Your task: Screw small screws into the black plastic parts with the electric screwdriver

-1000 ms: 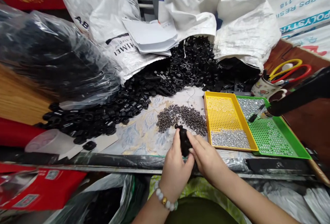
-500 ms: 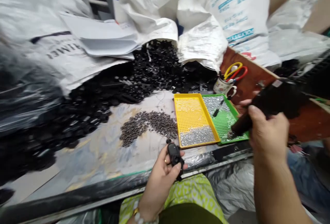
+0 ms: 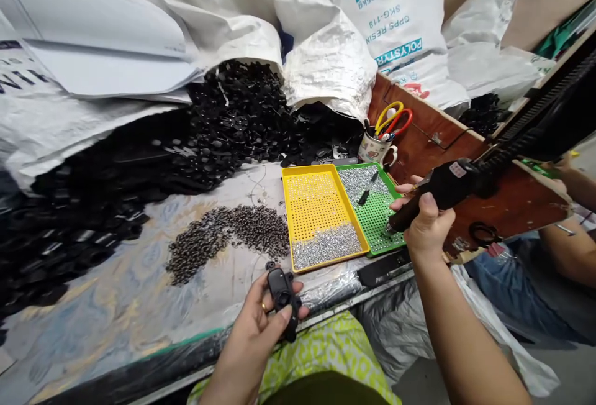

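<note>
My left hand [image 3: 261,321] holds a small black plastic part [image 3: 282,290] at the table's near edge. My right hand [image 3: 426,222] grips a black electric screwdriver [image 3: 442,191] whose tip rests over the green perforated tray [image 3: 375,209] of silver screws. Beside it a yellow perforated tray [image 3: 321,215] holds more silver screws at its near end. A pile of small dark metal pieces [image 3: 228,237] lies on the table to the left of the yellow tray.
A large heap of black plastic parts [image 3: 195,138] spills from white sacks [image 3: 326,51] at the back. A mug with scissors [image 3: 379,144] stands behind the trays. Another person's arm [image 3: 568,237] and knee are at the right behind a brown board [image 3: 507,200].
My right hand left the black part and took the screwdriver, bringing its tip over the green tray. My left hand now holds the part alone. The view swung to the right.
</note>
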Tool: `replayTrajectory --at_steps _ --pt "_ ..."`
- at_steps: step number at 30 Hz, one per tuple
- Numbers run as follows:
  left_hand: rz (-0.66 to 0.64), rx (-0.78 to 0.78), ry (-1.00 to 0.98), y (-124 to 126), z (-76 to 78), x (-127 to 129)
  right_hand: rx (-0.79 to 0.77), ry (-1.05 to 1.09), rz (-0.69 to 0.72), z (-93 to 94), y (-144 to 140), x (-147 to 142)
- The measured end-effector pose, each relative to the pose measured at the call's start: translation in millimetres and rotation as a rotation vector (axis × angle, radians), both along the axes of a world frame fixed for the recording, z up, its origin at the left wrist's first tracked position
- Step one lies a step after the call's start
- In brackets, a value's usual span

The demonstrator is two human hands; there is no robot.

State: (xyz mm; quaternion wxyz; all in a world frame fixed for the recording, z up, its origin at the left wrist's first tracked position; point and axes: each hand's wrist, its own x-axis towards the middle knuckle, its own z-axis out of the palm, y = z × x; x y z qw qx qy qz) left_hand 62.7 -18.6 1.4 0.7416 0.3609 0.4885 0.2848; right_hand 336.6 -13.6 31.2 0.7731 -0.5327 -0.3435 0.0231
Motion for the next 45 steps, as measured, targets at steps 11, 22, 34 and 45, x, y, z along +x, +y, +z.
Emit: replayTrajectory --at_steps 11,22,34,45 --pt "0.009 -0.013 -0.048 0 4.3 -1 0.002 -0.015 -0.001 2.5 -1 -4" --pt "-0.023 0.026 -0.186 -2 3.3 -1 0.109 0.137 0.605 60.9 -13 -109" --pt "0.077 0.062 -0.253 0 7.4 2 0.048 0.179 1.092 28.5 -4 -156" --pt "0.071 0.041 -0.256 1 12.3 3 0.034 0.200 1.102 31.7 -6 -157"
